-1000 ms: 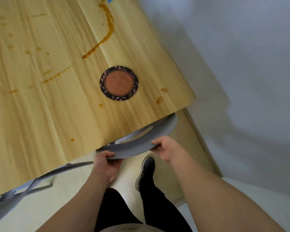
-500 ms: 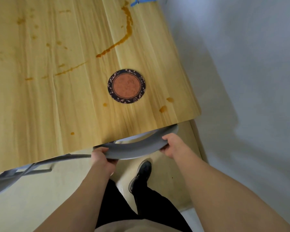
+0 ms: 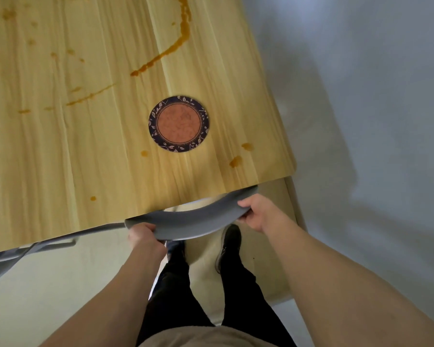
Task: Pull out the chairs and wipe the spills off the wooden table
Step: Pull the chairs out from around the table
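Note:
A light wooden table (image 3: 60,159) fills the upper left, marked with brown spills: a long curved streak (image 3: 171,48), thin smears (image 3: 88,96) and drops near the front corner (image 3: 236,161). Just below the table's near edge curves the grey backrest of a chair (image 3: 193,221), its seat hidden under the table. My left hand (image 3: 144,234) grips the backrest's left end and my right hand (image 3: 258,214) grips its right end.
A round coaster (image 3: 178,123) with a dark leaf-patterned rim lies on the table near the front right. A second grey chair (image 3: 8,256) shows at the lower left. My legs and shoes (image 3: 228,246) stand on the pale floor; a white wall is at right.
My view has shifted over the table, so the coaster and spills sit lower in the frame. Both hands keep hold of the chair backrest, which stays near the table's edge.

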